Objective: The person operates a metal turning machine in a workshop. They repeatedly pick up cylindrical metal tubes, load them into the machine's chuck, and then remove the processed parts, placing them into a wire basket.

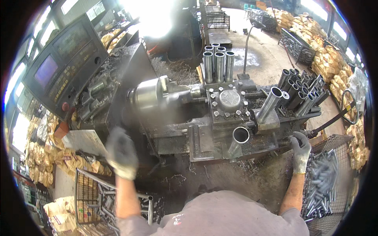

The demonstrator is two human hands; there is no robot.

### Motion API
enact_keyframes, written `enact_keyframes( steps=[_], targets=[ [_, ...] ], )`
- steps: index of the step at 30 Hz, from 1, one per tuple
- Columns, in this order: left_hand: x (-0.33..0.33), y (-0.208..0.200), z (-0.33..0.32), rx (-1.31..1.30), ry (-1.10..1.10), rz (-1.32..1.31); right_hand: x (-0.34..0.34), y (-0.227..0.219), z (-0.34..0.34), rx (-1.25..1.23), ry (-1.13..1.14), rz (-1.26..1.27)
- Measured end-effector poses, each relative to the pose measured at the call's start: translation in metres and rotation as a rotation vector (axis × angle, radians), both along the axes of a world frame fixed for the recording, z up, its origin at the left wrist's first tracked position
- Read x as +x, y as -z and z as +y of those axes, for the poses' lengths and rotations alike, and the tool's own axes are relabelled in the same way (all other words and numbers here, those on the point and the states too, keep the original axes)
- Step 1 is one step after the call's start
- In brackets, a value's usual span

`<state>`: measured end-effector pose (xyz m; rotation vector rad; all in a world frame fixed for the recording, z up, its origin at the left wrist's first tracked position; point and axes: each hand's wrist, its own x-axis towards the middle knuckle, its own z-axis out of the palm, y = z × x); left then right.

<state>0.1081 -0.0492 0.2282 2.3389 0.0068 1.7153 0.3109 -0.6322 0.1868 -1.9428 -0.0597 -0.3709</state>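
My left hand (122,153), in a dark-palmed work glove, is smeared by motion to the left of the lathe, near a light metal plate (84,141). Whether it holds anything does not show. My right hand (301,151), in a grey and white glove, is at the lathe's right front edge with its fingers curled; what they grip, if anything, is hidden. Between the hands is the tool turret (229,100) with bolts around its top. The chuck (147,94) sits to its left. One steel tube (240,137) stands tilted in front, another (270,102) leans right of the turret.
Several steel tubes (219,65) stand behind the turret, and more tubes (301,90) are grouped at the right. A control panel (63,63) rises at left. Wire baskets hold short tubes (323,185) at lower right and metal pieces (108,200) at lower left. Sacks (327,59) line the far right.
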Motion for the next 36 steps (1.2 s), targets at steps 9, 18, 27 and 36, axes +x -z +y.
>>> enact_keyframes(
  steps=[9,18,27,36],
  targets=[
    [-0.149,0.243,-0.236,-1.324,-0.223,1.256,0.113,0.002,0.057,-0.195,-0.237,-0.134],
    [-0.250,0.229,-0.313,-1.402,-0.491,1.101,0.178,-0.008,0.144,-0.228,-0.452,-0.518],
    [-0.469,0.288,-0.459,-1.764,-0.930,0.647,-0.245,-0.081,0.335,0.309,-1.436,-0.727],
    [-0.565,0.298,-0.650,-1.978,-1.577,-0.164,-0.618,0.060,0.276,-0.383,-2.656,-0.016]
  ],
)
